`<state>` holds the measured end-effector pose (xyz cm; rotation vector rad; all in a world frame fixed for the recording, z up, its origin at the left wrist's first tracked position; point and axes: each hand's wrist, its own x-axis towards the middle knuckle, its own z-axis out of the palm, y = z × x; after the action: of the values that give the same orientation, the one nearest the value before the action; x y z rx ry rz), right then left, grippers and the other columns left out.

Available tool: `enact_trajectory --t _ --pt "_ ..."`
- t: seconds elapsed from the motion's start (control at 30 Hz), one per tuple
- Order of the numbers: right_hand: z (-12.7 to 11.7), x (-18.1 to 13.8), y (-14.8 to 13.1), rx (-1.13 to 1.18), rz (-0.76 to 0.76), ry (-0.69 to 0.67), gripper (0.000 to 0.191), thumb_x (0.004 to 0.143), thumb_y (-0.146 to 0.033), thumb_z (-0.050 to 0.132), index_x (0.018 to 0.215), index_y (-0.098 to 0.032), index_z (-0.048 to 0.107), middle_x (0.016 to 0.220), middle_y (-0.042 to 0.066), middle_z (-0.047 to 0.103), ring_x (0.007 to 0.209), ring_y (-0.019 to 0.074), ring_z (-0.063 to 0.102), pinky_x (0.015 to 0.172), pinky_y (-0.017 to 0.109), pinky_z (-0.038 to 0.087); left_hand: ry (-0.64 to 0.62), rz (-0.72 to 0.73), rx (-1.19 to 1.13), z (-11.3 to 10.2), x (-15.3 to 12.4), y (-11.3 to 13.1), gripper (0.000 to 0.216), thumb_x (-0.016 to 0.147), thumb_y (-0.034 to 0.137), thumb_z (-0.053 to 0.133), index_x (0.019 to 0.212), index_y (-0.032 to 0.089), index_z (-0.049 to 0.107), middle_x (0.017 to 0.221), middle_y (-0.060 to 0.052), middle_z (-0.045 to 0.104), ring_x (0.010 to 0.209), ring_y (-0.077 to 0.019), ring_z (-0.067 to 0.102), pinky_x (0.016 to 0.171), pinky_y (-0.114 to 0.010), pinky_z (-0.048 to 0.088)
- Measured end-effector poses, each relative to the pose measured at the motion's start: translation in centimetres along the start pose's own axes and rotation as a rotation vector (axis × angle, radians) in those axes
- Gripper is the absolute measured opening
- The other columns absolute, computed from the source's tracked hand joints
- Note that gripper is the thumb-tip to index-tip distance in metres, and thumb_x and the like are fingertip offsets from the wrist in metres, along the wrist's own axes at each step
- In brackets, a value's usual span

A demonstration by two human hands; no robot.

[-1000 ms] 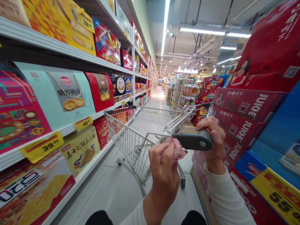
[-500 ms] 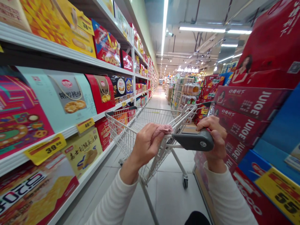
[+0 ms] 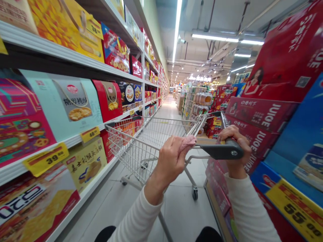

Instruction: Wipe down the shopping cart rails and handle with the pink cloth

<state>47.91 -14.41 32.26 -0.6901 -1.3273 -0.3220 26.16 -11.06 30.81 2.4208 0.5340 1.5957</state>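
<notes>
A wire shopping cart [image 3: 141,144] with an empty basket stands in the aisle in front of me, turned slightly left. My left hand [image 3: 171,159] is closed round a crumpled pink cloth [image 3: 187,142] and presses it against the left end of the cart's grey handle [image 3: 222,151]. My right hand [image 3: 236,148] is wrapped round the right end of that handle. Both arms wear cream sleeves.
Shelves of biscuit gift boxes [image 3: 75,101] with yellow price tags [image 3: 45,159] run along the left. Stacked red juice cartons [image 3: 262,114] and blue boxes [image 3: 302,134] crowd close on the right. The tiled aisle floor [image 3: 171,104] runs straight ahead between them toward further stacked displays [image 3: 199,99].
My left hand rose from below the handle and brought the pink cloth onto the handle's left end. The cart swung slightly left; my right hand kept its grip.
</notes>
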Motion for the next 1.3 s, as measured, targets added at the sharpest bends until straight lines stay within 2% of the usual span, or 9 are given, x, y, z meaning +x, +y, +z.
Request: enact_trajectory --t 0.2,0.27,0.37,0.47,0.57,0.67,0.87,1.1,1.3 --pt "-3.3 0.0 1.3 0.064 0.074 -0.071 0.040 0.088 -0.039 0.035 0.069 -0.022 0.066 0.078 0.007 0.067 0.083 0.0251 0.060 0.082 0.043 0.040 0.082 -0.079 0.085 1.7 -2.1 -2.5 0.030 0.105 0.035 0.043 0.118 0.022 0.067 0.104 -0.006 0.070 0.099 -0.0196 0.064 0.088 -0.033 0.053" --pt "-4.6 0.2 0.5 -0.013 0.063 -0.067 0.038 0.090 -0.036 0.039 0.077 -0.021 0.071 0.094 0.009 0.071 0.096 0.0271 0.063 0.087 0.044 0.042 0.078 -0.081 0.082 1.7 -3.2 -4.4 0.030 0.105 0.032 0.041 0.116 0.023 0.067 0.103 -0.006 0.071 0.098 -0.0185 0.065 0.088 -0.032 0.053" --pt "-5.3 0.5 -2.4 -0.212 -0.085 0.024 0.036 0.096 -0.032 0.038 0.087 -0.022 0.072 0.100 0.008 0.073 0.099 0.0266 0.066 0.089 0.044 0.043 0.086 -0.065 0.093 2.0 -5.0 -6.6 0.028 0.105 0.031 0.042 0.114 0.023 0.067 0.100 -0.005 0.071 0.095 -0.0178 0.065 0.086 -0.032 0.053" --pt "-4.0 0.6 -5.3 -0.668 -0.305 -0.249 0.029 0.097 -0.032 0.045 0.088 -0.022 0.071 0.091 0.005 0.076 0.086 0.0215 0.067 0.093 0.041 0.037 0.080 -0.064 0.109 2.6 -5.9 -7.4 0.027 0.105 0.031 0.043 0.112 0.022 0.067 0.103 -0.006 0.070 0.096 -0.0185 0.063 0.086 -0.033 0.052" --pt "-1.6 0.3 -5.8 -1.093 -0.368 -0.383 0.034 0.095 -0.037 0.055 0.066 -0.021 0.062 0.064 0.002 0.066 0.067 0.0170 0.054 0.077 0.035 0.034 0.056 -0.049 0.149 2.4 -5.8 -7.8 0.028 0.105 0.032 0.042 0.111 0.023 0.067 0.103 -0.007 0.071 0.097 -0.0193 0.063 0.089 -0.035 0.051" --pt "-0.3 -0.2 -4.3 -1.286 -0.426 -0.296 0.041 0.094 -0.032 0.057 0.055 -0.022 0.051 0.052 0.000 0.056 0.061 0.0162 0.045 0.069 0.034 0.028 0.059 -0.068 0.204 0.8 -5.7 -9.5 0.029 0.106 0.033 0.040 0.111 0.024 0.067 0.108 -0.005 0.073 0.100 -0.0193 0.063 0.092 -0.037 0.048" --pt "-0.3 -0.4 -2.0 -1.269 -0.464 -0.171 0.040 0.091 -0.023 0.058 0.052 -0.021 0.047 0.049 -0.001 0.051 0.059 0.0147 0.041 0.067 0.034 0.024 0.120 -0.128 0.304 -2.2 -6.2 -13.0 0.027 0.105 0.036 0.043 0.110 0.024 0.066 0.112 -0.004 0.073 0.101 -0.0198 0.064 0.094 -0.038 0.046" --pt "0.1 -0.6 -1.8 -1.236 -0.468 -0.122 0.041 0.090 -0.023 0.058 0.052 -0.022 0.045 0.048 -0.002 0.049 0.059 0.0146 0.037 0.068 0.035 0.024 0.187 -0.122 0.284 -1.3 -6.4 -11.5 0.025 0.104 0.036 0.046 0.112 0.024 0.065 0.106 -0.005 0.072 0.101 -0.0200 0.063 0.094 -0.037 0.047" --pt "-0.1 -0.8 -1.7 -1.194 -0.408 -0.131 0.039 0.090 -0.024 0.057 0.053 -0.021 0.045 0.050 -0.002 0.047 0.060 0.0143 0.037 0.068 0.035 0.022 -0.006 -0.011 0.243 1.2 -4.7 -7.6 0.030 0.105 0.036 0.040 0.116 0.024 0.066 0.108 -0.006 0.073 0.101 -0.0203 0.064 0.092 -0.035 0.048"
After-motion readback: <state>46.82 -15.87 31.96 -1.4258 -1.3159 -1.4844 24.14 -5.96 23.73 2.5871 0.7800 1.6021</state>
